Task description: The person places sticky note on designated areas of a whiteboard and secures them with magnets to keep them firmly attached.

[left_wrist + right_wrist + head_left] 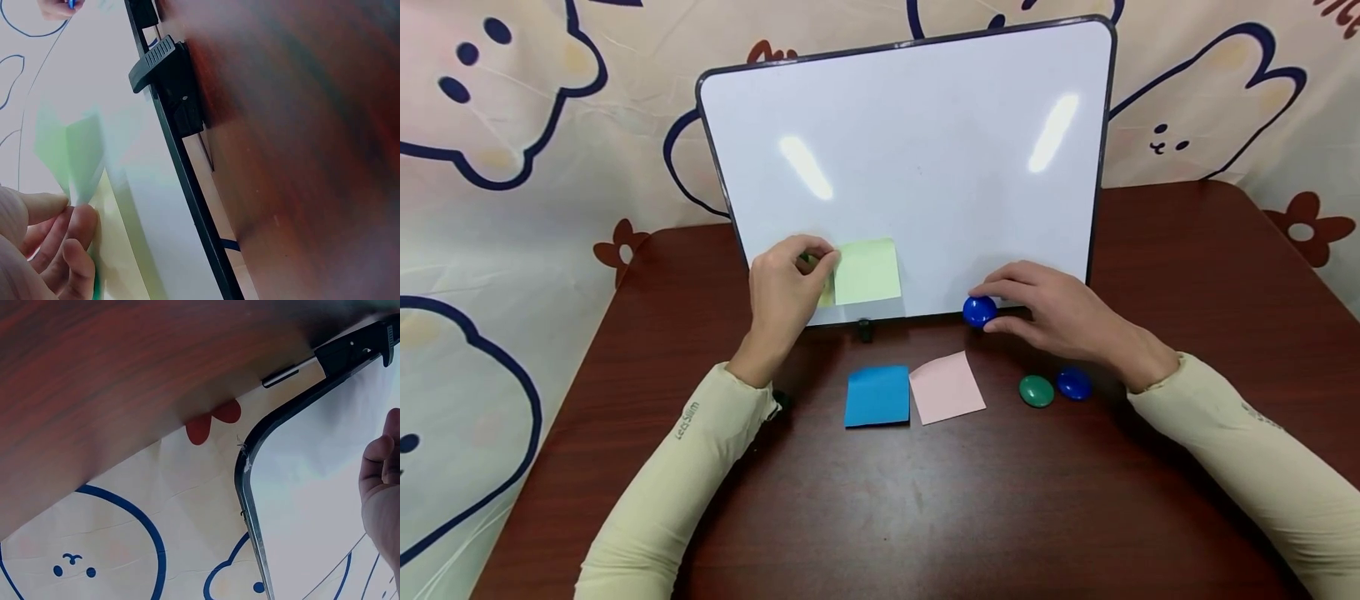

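The left hand (786,287) pinches the left edge of a light green sticky note (867,272) against the lower left of the whiteboard (955,158). In the left wrist view, the left hand (53,250) grips the green note (78,153) between thumb and fingertips, with a yellow note (115,244) beside it and a bit of green behind the fingers. The right hand (1060,317) holds a round blue magnet (980,312) between thumb and fingers at the board's lower edge. Only part of the right hand (382,481) shows in the right wrist view, its magnet hidden.
On the brown table (880,517) lie a blue note (877,396), a pink note (947,387), a green magnet (1037,391) and another blue magnet (1074,383). Black clips (175,81) hold the board's lower frame. A patterned cloth (1195,108) hangs behind.
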{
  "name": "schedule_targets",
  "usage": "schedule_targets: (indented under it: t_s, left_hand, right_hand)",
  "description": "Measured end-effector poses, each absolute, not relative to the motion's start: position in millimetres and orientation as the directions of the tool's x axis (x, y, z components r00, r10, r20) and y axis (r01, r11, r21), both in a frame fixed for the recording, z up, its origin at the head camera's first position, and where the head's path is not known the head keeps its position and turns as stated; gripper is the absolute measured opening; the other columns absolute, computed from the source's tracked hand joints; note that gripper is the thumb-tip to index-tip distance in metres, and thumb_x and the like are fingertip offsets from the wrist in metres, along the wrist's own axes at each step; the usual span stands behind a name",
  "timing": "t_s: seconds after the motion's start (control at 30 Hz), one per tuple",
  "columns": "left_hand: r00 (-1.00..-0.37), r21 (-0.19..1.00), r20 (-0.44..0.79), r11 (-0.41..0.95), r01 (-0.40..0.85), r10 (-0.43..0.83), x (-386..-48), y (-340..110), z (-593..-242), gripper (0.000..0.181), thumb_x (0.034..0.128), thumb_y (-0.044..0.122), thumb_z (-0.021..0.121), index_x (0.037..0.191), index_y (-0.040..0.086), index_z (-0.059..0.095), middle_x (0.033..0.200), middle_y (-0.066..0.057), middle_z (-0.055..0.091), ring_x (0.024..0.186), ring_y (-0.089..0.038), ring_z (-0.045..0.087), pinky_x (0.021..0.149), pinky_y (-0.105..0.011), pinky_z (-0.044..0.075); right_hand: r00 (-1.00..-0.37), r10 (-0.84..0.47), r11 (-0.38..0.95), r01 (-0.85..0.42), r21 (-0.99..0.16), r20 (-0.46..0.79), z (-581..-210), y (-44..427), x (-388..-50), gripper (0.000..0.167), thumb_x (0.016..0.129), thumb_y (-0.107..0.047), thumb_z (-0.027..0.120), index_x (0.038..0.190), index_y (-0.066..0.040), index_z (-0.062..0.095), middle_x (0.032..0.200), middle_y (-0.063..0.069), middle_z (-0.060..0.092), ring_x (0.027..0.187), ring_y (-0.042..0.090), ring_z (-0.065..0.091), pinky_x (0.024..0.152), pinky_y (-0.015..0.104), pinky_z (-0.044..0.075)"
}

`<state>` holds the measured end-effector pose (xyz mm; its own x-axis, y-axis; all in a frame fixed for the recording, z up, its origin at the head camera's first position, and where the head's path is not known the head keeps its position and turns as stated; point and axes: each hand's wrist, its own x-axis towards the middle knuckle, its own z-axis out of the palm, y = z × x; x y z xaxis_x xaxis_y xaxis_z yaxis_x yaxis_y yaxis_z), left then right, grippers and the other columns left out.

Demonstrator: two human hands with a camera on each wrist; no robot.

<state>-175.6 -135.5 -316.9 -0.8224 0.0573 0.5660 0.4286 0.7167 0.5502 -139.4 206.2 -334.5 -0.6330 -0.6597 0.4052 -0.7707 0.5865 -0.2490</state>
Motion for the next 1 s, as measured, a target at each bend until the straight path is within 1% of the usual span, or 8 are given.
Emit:
schedule_targets:
  t_s: [0.23, 0.5, 0.67, 1.0]
  left_hand:
    - [-0.82, 0.544, 0.568, 0.719, 0.433, 0.063, -175.2, -135.6, -316.3, 0.015, 0.0904, 0.021, 0.074, 0.095, 0.007, 0.076, 0.088, -0.009, 0.075, 0.068, -0.022, 0.065, 0.061, -0.033, 0.049]
    - [-0.822, 0.545, 0.565, 0.721, 0.429, 0.061, -175.3, -135.6, -315.5, 0.015, 0.0904, 0.021, 0.074, 0.095, 0.006, 0.076, 0.088, -0.01, 0.075, 0.068, -0.022, 0.066, 0.061, -0.033, 0.05]
    - [-0.82, 0.545, 0.568, 0.719, 0.431, 0.061, -175.4, -135.7, -316.0, 0.016, 0.0903, 0.021, 0.075, 0.095, 0.006, 0.076, 0.088, -0.009, 0.075, 0.068, -0.022, 0.066, 0.06, -0.033, 0.05]
    - [-0.832, 0.553, 0.552, 0.724, 0.412, 0.052, -174.8, -135.1, -316.3, 0.018, 0.0907, 0.023, 0.074, 0.095, 0.007, 0.077, 0.087, -0.009, 0.076, 0.069, -0.022, 0.068, 0.062, -0.035, 0.053]
  right_hand:
    - [-0.611, -0.674, 0.572, -0.787, -0.229, 0.416, -334.6, 205.1, -142.6, 0.048, 0.081, -0.026, 0.083, 0.125, -0.015, 0.068, 0.118, 0.002, 0.066, 0.106, 0.015, 0.061, 0.089, 0.036, 0.055]
    - [-0.553, -0.706, 0.556, -0.82, -0.136, 0.443, -331.9, 205.8, -145.4, 0.047, 0.081, -0.025, 0.083, 0.123, -0.01, 0.068, 0.116, 0.006, 0.067, 0.106, 0.02, 0.062, 0.09, 0.04, 0.055]
    - [-0.552, -0.708, 0.566, -0.816, -0.114, 0.441, -328.9, 206.8, -145.1, 0.048, 0.081, -0.026, 0.083, 0.125, -0.011, 0.068, 0.116, 0.006, 0.067, 0.106, 0.021, 0.062, 0.089, 0.04, 0.055]
    - [-0.537, -0.708, 0.55, -0.827, -0.119, 0.458, -326.7, 199.8, -147.2, 0.051, 0.079, -0.024, 0.084, 0.125, -0.011, 0.067, 0.116, 0.006, 0.067, 0.106, 0.021, 0.062, 0.088, 0.039, 0.055]
